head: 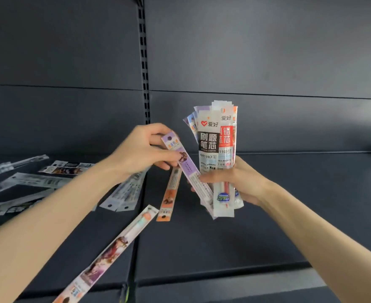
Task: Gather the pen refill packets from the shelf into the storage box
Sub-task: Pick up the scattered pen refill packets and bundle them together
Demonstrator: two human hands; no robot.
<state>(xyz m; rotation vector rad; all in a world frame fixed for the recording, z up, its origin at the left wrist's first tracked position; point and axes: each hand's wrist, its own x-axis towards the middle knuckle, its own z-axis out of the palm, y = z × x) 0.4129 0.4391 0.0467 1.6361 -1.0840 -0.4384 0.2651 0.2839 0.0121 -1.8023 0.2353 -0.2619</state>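
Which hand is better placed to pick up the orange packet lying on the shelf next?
Probably the left hand: it holds only one purple packet and is nearer the orange packet. The right hand is full with a bundle.

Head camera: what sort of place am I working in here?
Probably a shop's stationery aisle. The dark metal shelf has a slotted upright like retail racking, and retail-packaged refill packets lie on it, with a bundle in the right hand.

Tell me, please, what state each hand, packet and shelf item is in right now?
Left hand: pinching a purple packet, tilted.
Right hand: gripping an upright bundle of packets.
Orange packet: flat on the shelf.
Long packet: flat, diagonal.
Left pile: scattered, flat.
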